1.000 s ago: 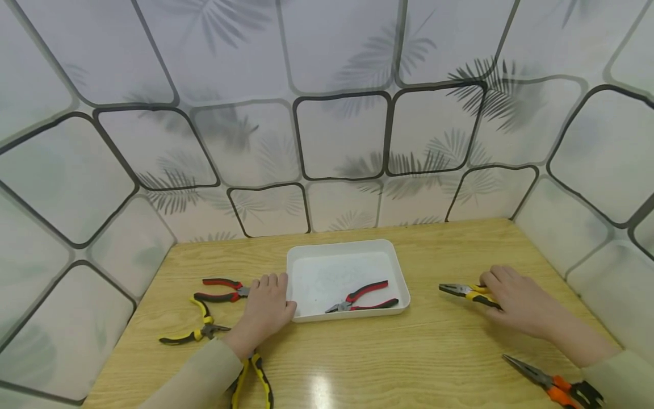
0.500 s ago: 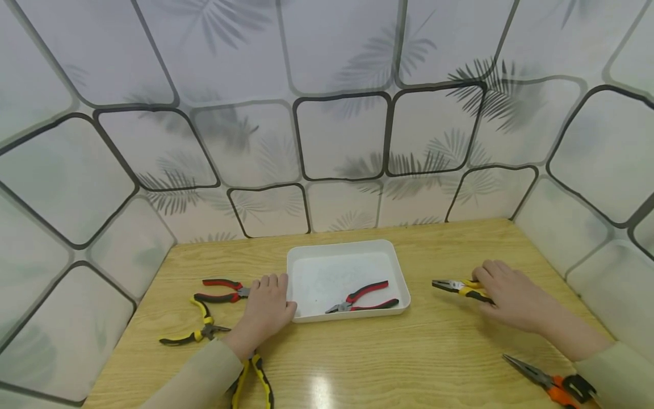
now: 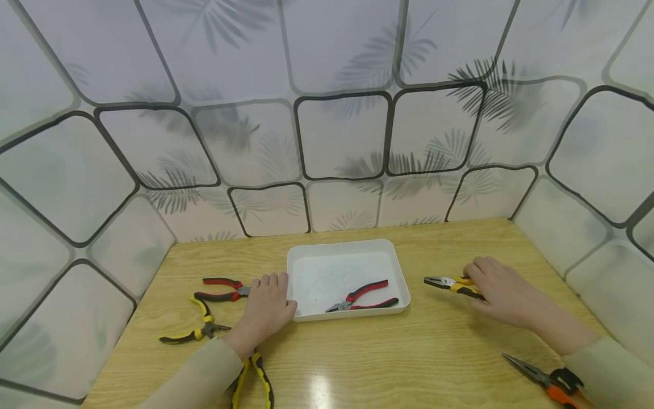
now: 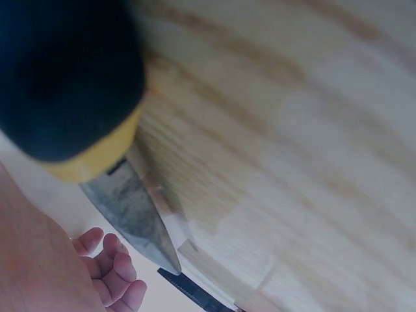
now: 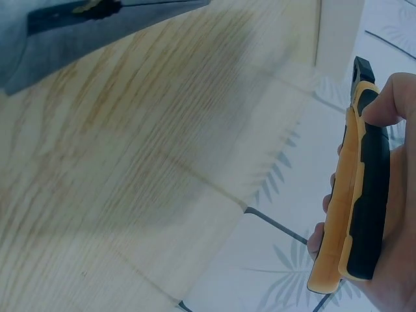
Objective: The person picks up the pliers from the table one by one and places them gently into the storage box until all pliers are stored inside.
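Observation:
My right hand [image 3: 503,289] grips combination pliers [image 3: 455,284] with yellow and black handles, right of the white tray [image 3: 347,247]. Their metal nose points left toward it. In the right wrist view the thumb lies along the handles [image 5: 361,201], the fingers wrapped behind. At the tray's left edge rests my left hand [image 3: 268,307], its fingers loosely bent, thumb at the rim. Red-and-black pliers [image 3: 363,298] lie in the tray. Under my left wrist are yellow-and-black pliers [image 3: 260,375], partly hidden by the sleeve; metal jaws [image 4: 133,208] of pliers show large in the left wrist view.
On the wooden table [image 3: 357,363], left of the tray, lie red-and-black pliers [image 3: 219,288], partly behind my left hand, and spread yellow-and-black needle-nose pliers [image 3: 201,328]. Orange-and-black long-nose pliers [image 3: 546,380] lie by my right sleeve. Patterned walls [image 3: 342,136] enclose three sides.
My right hand has moved left toward the tray with the yellow-and-black combination pliers. The left hand and the tray have stayed put.

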A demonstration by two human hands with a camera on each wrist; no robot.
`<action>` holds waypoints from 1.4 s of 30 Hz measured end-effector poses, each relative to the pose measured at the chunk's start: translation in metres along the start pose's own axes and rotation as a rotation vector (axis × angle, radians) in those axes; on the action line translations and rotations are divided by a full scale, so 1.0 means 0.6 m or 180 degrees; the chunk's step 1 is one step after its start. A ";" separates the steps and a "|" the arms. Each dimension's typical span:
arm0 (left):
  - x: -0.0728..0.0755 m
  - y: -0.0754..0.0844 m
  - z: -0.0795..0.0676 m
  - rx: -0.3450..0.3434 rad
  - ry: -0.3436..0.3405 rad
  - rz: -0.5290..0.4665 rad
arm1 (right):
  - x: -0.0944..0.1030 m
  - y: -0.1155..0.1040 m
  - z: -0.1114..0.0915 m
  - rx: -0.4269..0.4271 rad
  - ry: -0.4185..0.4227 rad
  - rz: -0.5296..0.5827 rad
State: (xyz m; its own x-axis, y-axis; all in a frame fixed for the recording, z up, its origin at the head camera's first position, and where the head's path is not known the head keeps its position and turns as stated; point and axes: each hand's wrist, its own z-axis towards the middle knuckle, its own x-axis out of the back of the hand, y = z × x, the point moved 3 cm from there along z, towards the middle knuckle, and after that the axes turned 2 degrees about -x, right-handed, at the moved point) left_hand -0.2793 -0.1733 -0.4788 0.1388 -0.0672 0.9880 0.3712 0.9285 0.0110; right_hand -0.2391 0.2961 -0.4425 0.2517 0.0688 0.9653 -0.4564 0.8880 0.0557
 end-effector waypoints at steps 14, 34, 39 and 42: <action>-0.006 -0.001 0.001 -0.0013 -0.0079 -0.0014 | 0.001 -0.014 0.012 0.0006 -0.0056 -0.0016; -0.010 -0.004 0.003 -0.0002 -0.0033 0.0088 | -0.006 -0.037 0.045 0.0061 -0.0109 0.0081; -0.012 -0.004 0.003 -0.0014 -0.0015 0.0072 | -0.007 -0.045 0.053 0.0102 -0.0092 0.0090; -0.012 -0.004 0.003 -0.0018 0.0012 0.0066 | -0.010 -0.047 0.055 0.0122 -0.0092 0.0088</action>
State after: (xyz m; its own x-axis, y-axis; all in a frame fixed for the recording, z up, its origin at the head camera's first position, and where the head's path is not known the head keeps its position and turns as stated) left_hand -0.2829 -0.1746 -0.4859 0.1499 -0.0493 0.9875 0.3733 0.9276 -0.0104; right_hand -0.2561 0.2555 -0.4413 0.2140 0.0794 0.9736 -0.4953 0.8679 0.0381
